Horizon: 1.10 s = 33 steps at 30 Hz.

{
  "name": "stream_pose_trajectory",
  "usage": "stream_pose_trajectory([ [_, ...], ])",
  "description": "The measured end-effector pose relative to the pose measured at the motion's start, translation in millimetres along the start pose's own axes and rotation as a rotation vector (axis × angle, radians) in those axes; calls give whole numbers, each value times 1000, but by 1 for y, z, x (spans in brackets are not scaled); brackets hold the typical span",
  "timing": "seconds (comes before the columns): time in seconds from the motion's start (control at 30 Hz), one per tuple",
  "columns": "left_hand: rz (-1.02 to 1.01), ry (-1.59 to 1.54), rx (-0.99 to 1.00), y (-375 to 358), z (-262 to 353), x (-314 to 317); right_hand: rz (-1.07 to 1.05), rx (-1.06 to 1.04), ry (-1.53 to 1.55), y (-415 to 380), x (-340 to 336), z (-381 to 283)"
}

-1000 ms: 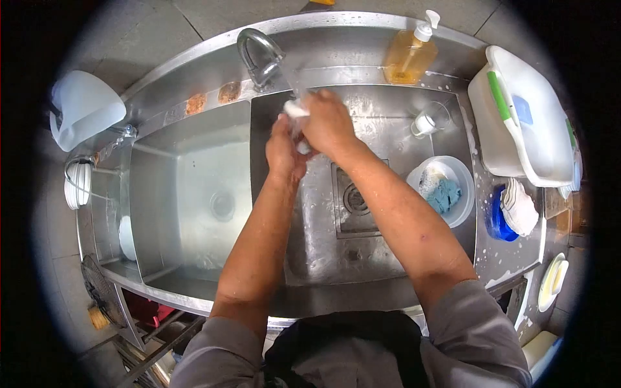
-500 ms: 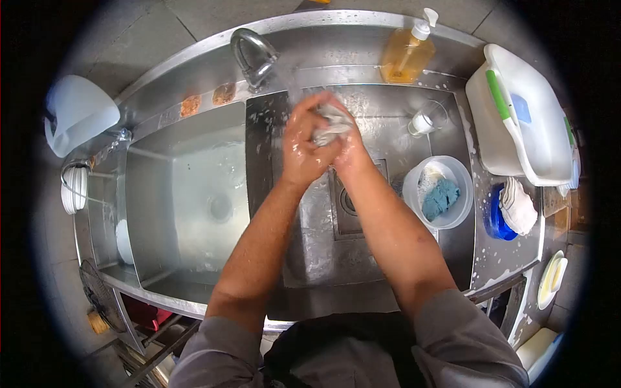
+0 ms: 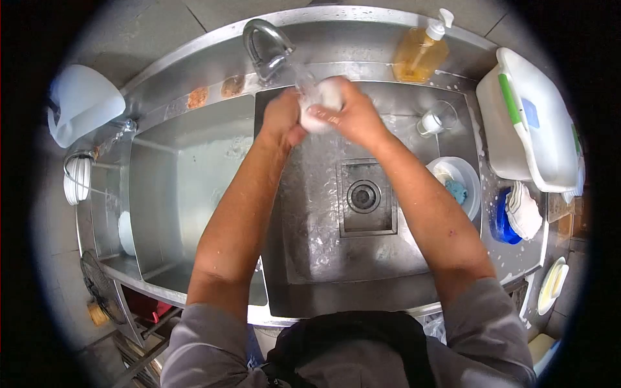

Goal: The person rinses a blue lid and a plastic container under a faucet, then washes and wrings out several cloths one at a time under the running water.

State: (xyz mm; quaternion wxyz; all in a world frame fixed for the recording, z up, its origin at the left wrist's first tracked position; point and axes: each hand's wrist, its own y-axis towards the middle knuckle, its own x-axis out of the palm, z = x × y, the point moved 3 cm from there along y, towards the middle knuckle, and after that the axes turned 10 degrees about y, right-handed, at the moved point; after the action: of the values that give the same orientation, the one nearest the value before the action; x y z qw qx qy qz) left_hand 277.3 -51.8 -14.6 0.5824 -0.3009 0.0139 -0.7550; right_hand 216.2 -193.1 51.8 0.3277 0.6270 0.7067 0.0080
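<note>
Under the faucet (image 3: 265, 48), a stream of running water (image 3: 304, 76) falls onto a white, rounded wad that looks like a wet cloth (image 3: 315, 116), blurred by motion. My left hand (image 3: 282, 116) grips its left side, with most of the fingers hidden or smeared. My right hand (image 3: 359, 115) holds it from the right, thumb laid across the front. Both hands are above the right basin (image 3: 323, 258), to the upper left of its square drain (image 3: 363, 196).
Water fills the left basin (image 3: 187, 200). A glass (image 3: 432, 121) lies in the right basin near a plastic tub (image 3: 475, 187) with a blue rag. A soap bottle (image 3: 419, 57) stands behind. To the right are a white bin (image 3: 498, 145) and folded cloths (image 3: 522, 213).
My hands have moved slightly up and left with the white wad, into the faucet's stream. They have spread apart, and the wad looks rounder. The drain now shows fully.
</note>
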Motion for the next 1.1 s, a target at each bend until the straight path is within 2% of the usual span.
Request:
stream_pose_trajectory([
  [0.03, 62, -121, 116, -9, 16, 10, 124, 414, 458, -3, -2, 21],
  [0.07, 70, -120, 115, -14, 16, 16, 247, 829, 913, -10, 3, 39],
  [0.1, 203, 26, 238, -23, 17, 19, 242, 832, 917, -10, 7, 48],
  [0.13, 334, 175, 359, -28, 19, 19, 361, 766, 1033, -12, 11, 61],
  [0.17, 608, 658, 521, -32, 13, 13, 481, 698, 1147, -14, 13, 65],
  [0.2, 613, 664, 517, -32, -1, 8, 479, 703, 1154, -16, 19, 68],
  [0.27, 163, 201, 192, -48, -20, 33, 159, 599, 539, -14, 26, 54],
  [0.3, 211, 209, 193, -41, -30, 22, 19, 421, 71, -16, 27, 39],
  [0.33, 209, 207, 196, -41, -30, 19, 20, 419, 67, -20, 31, 34],
  [0.4, 300, 38, 232, -42, -31, 15, 194, 613, 823, -30, 42, 35],
  [0.43, 291, 16, 191, -44, -27, 19, 351, 673, 729, -32, 46, 39],
  [0.53, 221, -22, 223, -41, -30, 20, 388, 777, 789, -36, 54, 60],
  [0.6, 231, -60, 201, -40, -23, 14, 412, 774, 819, -34, 51, 56],
  [0.67, 241, -106, 166, -28, -29, -13, 252, 494, 435, -28, 57, 51],
  [0.7, -417, -400, 110, -4, -43, -30, 166, 415, 292, -24, 63, 44],
  [0.73, -1086, -681, 43, -1, -47, -33, 170, 418, 286, -21, 62, 39],
  [0.8, -28, -71, 147, -64, -8, 25, 368, 326, -20, -19, 44, 31],
  [0.83, 99, -13, 183, -60, -16, 14, 314, 367, 83, -14, 33, 38],
  [0.87, 82, -14, 176, -58, -22, 19, 326, 373, 70, -10, 21, 27],
  [0.93, 274, -69, -70, -56, -40, 17, 60, 520, 88, 1, 16, 7],
  [0.97, 65, -281, -158, -49, -48, 19, -4, 481, 73, 1, 18, 1],
  [1.0, 55, -282, -162, -39, -49, 12, 4, 485, 65, -5, 16, 3],
  [1.07, -105, -425, -17, -14, -43, 6, 64, 413, 421, -22, 21, 22],
  [1.1, 77, -330, 96, -12, -35, 13, 252, 521, 809, -37, 31, 45],
])
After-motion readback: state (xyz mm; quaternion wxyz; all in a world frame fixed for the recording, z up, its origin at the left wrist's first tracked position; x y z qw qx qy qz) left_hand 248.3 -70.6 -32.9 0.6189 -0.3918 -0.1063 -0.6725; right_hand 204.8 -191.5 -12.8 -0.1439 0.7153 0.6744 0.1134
